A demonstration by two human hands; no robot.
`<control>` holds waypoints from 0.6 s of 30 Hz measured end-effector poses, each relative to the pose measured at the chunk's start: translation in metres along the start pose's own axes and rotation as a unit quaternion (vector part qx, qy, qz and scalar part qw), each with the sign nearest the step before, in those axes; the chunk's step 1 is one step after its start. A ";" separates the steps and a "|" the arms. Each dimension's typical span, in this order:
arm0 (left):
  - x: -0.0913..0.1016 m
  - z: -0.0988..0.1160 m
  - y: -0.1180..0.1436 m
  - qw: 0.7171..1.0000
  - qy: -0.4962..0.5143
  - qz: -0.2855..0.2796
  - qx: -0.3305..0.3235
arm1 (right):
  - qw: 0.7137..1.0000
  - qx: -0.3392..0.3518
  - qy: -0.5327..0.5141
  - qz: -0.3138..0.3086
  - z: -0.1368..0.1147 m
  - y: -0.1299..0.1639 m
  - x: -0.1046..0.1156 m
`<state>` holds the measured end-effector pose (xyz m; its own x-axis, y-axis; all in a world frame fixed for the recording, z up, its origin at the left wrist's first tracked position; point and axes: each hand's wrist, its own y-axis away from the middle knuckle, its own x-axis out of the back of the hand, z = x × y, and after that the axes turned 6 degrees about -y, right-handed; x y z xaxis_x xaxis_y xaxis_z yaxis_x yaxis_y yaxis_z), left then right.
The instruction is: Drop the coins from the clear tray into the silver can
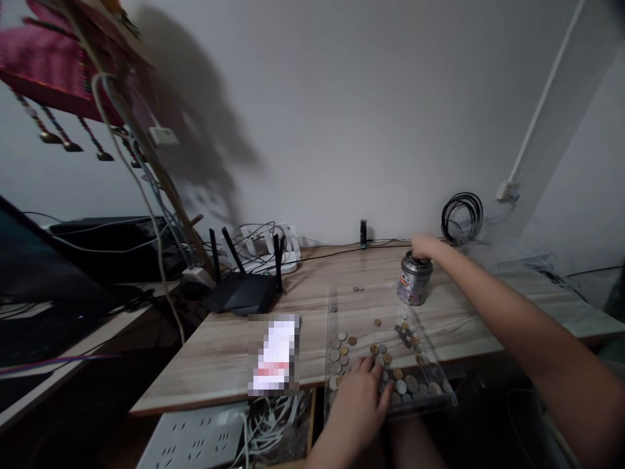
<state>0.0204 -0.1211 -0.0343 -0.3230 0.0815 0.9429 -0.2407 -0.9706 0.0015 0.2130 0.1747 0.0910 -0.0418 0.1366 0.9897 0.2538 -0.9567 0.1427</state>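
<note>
A clear plastic tray (442,365) lies at the table's front edge, partly over it, with several silver and gold-coloured coins (400,386) spread inside. My left hand (359,394) rests low over these coins, fingers stretched and a little apart. Behind the tray, to the right, stands a round printed tin can (414,286), upright. My right hand (426,247) is at its mouth, fingers pointing down into the rim. The fingertips are hidden, so anything in them cannot be seen. A small cluster of darker pieces (404,335) sits in the tray's right half.
A phone (276,355) lies left of the tray. Further left are a black router (244,292) with antennas and a white router (286,260) among cables. A small dark bottle (363,233) and coiled black cable (461,218) are by the wall. A power strip (195,440) sits below the tabletop.
</note>
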 end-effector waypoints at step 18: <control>0.000 0.000 0.001 1.000 0.000 0.006 0.007 | 0.976 -0.092 -0.016 -0.198 0.001 -0.019 0.003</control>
<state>0.0203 -0.1226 -0.0343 -0.3265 0.0691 0.9427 -0.2236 -0.9747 -0.0060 0.2093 0.1937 0.0914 -0.0700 0.5104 0.8571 0.0450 -0.8567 0.5139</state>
